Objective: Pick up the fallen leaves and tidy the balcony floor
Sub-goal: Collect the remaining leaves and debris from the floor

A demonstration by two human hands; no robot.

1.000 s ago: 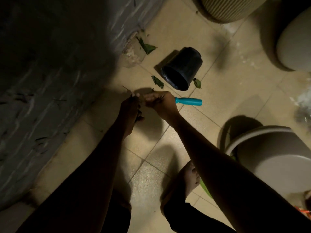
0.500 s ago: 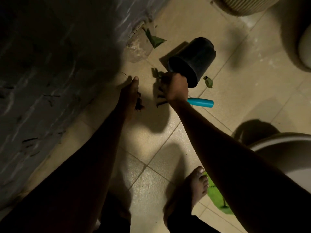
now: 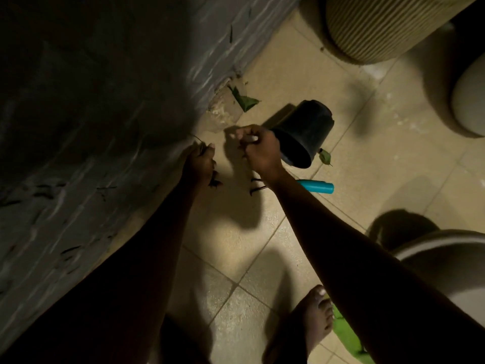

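Observation:
My left hand [image 3: 199, 164] grips a bunch of dark dried leaves [image 3: 215, 181], with a thin stem sticking out past the fingers, close to the wall. My right hand [image 3: 258, 151] is curled just left of the mouth of a black plastic pot [image 3: 307, 127] that lies on its side. This hand holds dark leaf bits [image 3: 256, 185] that hang below the wrist. On the tiles, a green leaf [image 3: 245, 99] lies by the wall's foot. A smaller green leaf [image 3: 325, 156] lies right of the pot's rim.
A grey brick wall [image 3: 91, 114] runs along the left. A blue handle [image 3: 316, 186] lies under my right forearm. A ribbed planter [image 3: 380, 27], a pale pot [image 3: 469, 93] and a big round container [image 3: 446, 258] stand on the right. My bare foot [image 3: 312, 316] is beside something green [image 3: 346, 334].
My right hand moved from beside the left hand out to the pot's mouth. The leaf that lay left of the pot no longer shows on the floor. The left hand kept its bunch.

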